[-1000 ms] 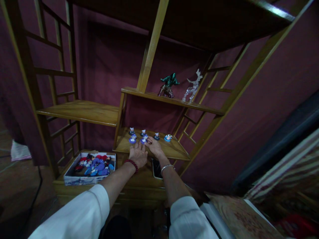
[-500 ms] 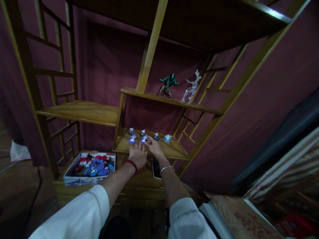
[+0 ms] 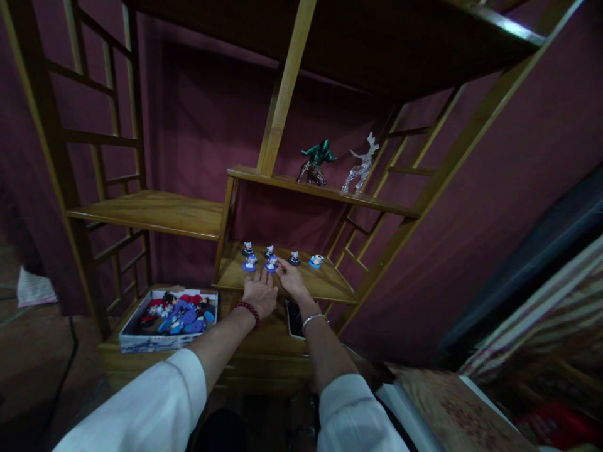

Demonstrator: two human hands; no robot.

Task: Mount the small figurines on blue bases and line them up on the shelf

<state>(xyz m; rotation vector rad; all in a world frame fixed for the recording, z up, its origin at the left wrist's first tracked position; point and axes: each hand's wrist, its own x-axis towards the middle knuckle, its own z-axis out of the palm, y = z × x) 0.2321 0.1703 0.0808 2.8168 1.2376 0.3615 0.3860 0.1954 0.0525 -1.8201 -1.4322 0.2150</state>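
Small cartoon figurines on round bases stand in two rows on the low wooden shelf (image 3: 325, 285). My right hand (image 3: 292, 279) has its fingertips at the right side of a purple-based figurine (image 3: 271, 263) in the front row and grips its edge. Just below that figurine, my left hand (image 3: 260, 295) is open, palm down with fingers apart, at the shelf's front edge. To the left stands another purple-based figurine (image 3: 249, 263). Behind are dark-based figurines (image 3: 269, 252), and a blue-based figurine (image 3: 316, 261) is at the right.
An open box (image 3: 169, 341) heaped with figurines stands at the lower left. A phone (image 3: 294, 319) lies under my right wrist. Above, a green-and-brown statuette (image 3: 318, 163) and a clear deer ornament (image 3: 360, 166) stand on the upper shelf (image 3: 282, 181). A wooden post (image 3: 287, 88) rises there.
Both hands stay almost in place at the front-row figurine. The figurines stand as before; only a slight shift of the camera shows.
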